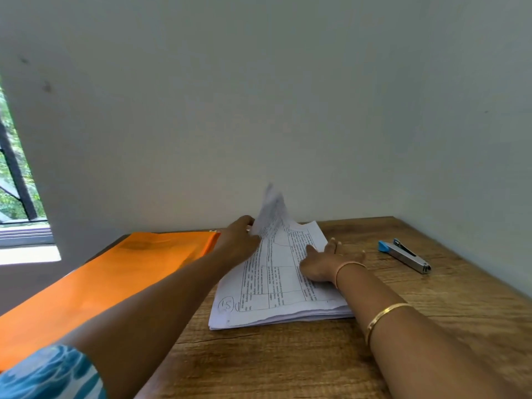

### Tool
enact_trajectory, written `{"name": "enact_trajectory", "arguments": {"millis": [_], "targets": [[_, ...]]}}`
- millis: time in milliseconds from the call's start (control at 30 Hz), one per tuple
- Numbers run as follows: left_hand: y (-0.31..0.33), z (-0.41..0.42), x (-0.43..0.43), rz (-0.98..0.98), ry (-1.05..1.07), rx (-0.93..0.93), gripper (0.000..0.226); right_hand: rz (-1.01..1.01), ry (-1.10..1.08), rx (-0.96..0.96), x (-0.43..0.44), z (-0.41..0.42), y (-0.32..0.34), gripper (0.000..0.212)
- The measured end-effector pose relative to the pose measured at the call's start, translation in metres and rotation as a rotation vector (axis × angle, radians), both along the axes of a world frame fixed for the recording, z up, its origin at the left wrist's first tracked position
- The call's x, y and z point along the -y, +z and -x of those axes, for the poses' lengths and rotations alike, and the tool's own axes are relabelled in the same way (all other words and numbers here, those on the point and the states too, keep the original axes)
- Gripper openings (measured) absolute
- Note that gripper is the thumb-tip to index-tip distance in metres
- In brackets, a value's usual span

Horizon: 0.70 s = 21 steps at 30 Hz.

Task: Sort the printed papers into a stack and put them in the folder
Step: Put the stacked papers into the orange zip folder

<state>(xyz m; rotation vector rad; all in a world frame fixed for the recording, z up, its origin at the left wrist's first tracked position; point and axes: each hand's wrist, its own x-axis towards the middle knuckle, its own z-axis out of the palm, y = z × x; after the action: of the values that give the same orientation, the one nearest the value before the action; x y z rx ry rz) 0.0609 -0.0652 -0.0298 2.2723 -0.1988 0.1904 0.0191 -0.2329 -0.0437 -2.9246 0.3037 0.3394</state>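
– Wooden table (288, 355) set into a corner, pale wall (288, 110) on two sides, window (17, 182) off to the left. Where are the papers?
– Mid-table. Stack of printed papers (273, 298), edges ragged, not squared. Right hand (325, 263) lies flat on it, fingers straight and spread. My guess: a weight, so the pile doesn't slide.
– And the other?
– Left hand (239, 240) at the far corner, pinching the top sheet (272, 211), which stands up off the pile, blurred. Fingers behind the paper are hidden, so the grip is my reading. Probably peeling it to check or reorder.
– Folder?
– Orange folder (100, 283) flat just beside the stack, on its left, the left forearm passing over it. Looks closed. Handy for sliding the pile across; the stack is not yet in it.
– Anything else?
– Stapler (406, 256), blue and silver, well apart on the right, no hand on it.
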Motion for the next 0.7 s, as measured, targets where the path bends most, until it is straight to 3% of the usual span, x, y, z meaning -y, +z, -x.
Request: {"name": "enact_trajectory", "arguments": {"millis": [100,200,333,400,467,567,633,700], "targets": [[0.003,0.004,0.006,-0.094,-0.092,0.065,0.031,0.005,0.022,0.087,0.003,-0.005,-0.003,0.064],[0.014,0.002,-0.004,0.008,-0.033,0.135,0.029,-0.142,0.005,0.334,0.009,-0.013,-0.008,0.077],[0.033,0.001,-0.036,0.465,-0.246,-0.078,0.063,-0.488,-0.027,0.754,0.014,-0.018,-0.006,0.084],[0.037,0.002,-0.05,0.613,-0.372,-0.156,0.063,-0.744,-0.039,0.867,0.015,-0.016,0.002,0.079],[0.042,0.004,-0.064,0.697,-0.393,-0.209,0.059,-1.057,-0.096,0.772,0.009,-0.012,0.014,0.067],[0.044,0.003,-0.078,0.764,-0.375,-0.281,0.058,-1.599,-0.084,0.301,0.007,-0.001,0.031,0.036],[0.045,0.006,-0.084,0.745,-0.323,-0.308,0.046,-1.705,-0.001,0.078,0.005,0.008,0.035,0.025],[0.044,0.008,-0.089,0.706,-0.262,-0.322,0.039,-1.695,0.049,0.011,0.002,0.01,0.036,0.024]]}}
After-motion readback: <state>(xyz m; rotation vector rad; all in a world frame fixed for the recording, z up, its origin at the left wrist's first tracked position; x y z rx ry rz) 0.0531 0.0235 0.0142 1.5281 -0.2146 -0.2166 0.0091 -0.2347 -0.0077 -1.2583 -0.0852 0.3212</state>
